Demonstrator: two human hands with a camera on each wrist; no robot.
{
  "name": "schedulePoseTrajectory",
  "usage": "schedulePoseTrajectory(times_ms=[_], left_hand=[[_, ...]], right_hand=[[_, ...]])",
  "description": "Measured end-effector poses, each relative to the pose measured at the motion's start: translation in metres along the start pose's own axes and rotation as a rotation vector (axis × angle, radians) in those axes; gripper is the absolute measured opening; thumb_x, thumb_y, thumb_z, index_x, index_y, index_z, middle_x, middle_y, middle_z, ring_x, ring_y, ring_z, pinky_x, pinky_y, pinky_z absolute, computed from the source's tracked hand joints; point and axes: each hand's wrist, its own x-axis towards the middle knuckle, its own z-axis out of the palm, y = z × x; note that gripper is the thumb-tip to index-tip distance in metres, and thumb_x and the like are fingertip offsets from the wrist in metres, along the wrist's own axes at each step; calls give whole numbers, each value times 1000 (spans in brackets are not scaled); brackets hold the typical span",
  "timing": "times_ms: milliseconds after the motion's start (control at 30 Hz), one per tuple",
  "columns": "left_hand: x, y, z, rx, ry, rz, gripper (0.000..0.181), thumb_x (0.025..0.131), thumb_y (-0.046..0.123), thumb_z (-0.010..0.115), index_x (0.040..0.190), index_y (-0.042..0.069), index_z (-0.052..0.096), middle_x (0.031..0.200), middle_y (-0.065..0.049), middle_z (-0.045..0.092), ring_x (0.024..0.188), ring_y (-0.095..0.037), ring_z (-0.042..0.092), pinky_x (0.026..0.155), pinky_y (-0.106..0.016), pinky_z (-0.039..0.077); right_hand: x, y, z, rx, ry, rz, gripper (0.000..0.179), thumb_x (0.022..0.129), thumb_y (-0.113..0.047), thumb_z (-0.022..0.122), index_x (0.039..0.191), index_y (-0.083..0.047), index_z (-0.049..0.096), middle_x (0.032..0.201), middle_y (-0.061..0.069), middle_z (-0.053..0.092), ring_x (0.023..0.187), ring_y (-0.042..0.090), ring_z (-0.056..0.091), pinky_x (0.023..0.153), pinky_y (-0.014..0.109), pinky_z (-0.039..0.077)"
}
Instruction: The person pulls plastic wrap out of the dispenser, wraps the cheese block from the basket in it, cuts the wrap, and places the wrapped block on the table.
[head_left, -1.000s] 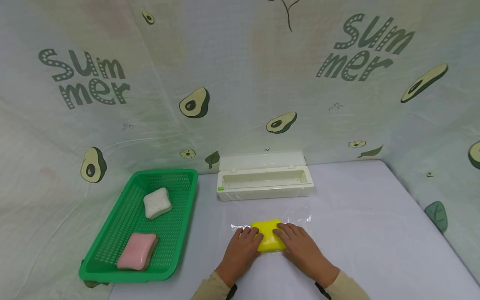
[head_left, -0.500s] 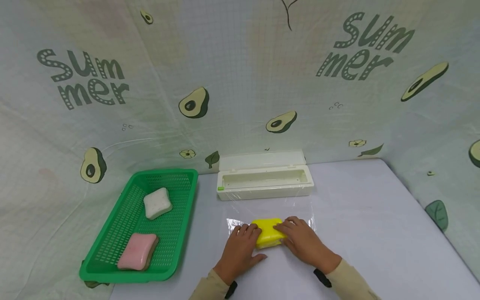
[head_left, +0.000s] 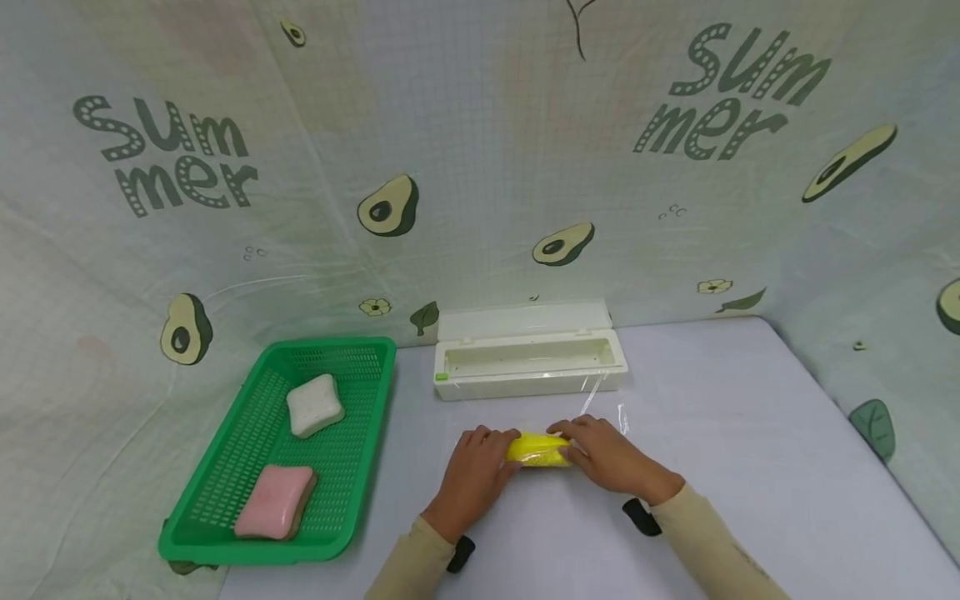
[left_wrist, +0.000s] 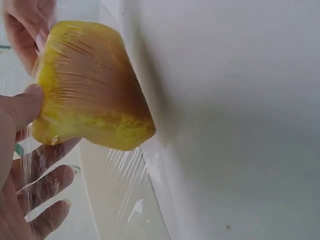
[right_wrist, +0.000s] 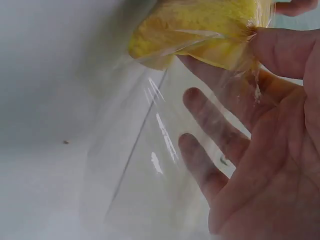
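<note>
A yellow sponge-like block [head_left: 538,451] with a brownish face [left_wrist: 95,65] is tilted up on its edge between both hands. Clear plastic film lies tight and wrinkled over it in the left wrist view. My left hand [head_left: 468,479] pinches its left end, thumb on the near side and fingers beyond. At the other end my right hand [head_left: 611,457] pinches it, with the thumb pressing gathered film [right_wrist: 250,37] against it. In the right wrist view, the lower fingers spread behind the film. A stretch of film [left_wrist: 127,185] runs from the block toward the white dispenser box [head_left: 531,387].
The long white box stands against the back wall, its lid [head_left: 525,319] up. To the left, a green basket [head_left: 360,467] holds a white block [head_left: 315,407] and a pink block [head_left: 275,502] of similar shape. White cloth [head_left: 750,467] covers the table.
Both hands have lifted the near side of the yellow block and tipped it away toward the box. It has moved slightly forward, and the film now pulls up in creases toward the box.
</note>
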Motion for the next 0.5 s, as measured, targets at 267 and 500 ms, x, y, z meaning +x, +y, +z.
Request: schedulePoseTrajectory(times_ms=[267, 500], left_hand=[[33, -15, 6, -80, -41, -130, 29, 89, 38, 60, 114, 23, 60, 99, 10, 64, 86, -12, 45, 79, -31, 37], [58, -25, 18, -101, -12, -170, 21, 92, 34, 56, 107, 21, 64, 97, 9, 66, 82, -13, 48, 74, -31, 37]], right_hand=[[38, 10, -8, 128, -52, 173, 9, 95, -12, 48, 104, -10, 50, 87, 2, 60, 68, 14, 52, 61, 32, 43], [63, 7, 4, -327, 259, 151, 7, 84, -9, 63, 90, -9, 60, 77, 2, 57, 66, 19, 52, 56, 32, 42]])
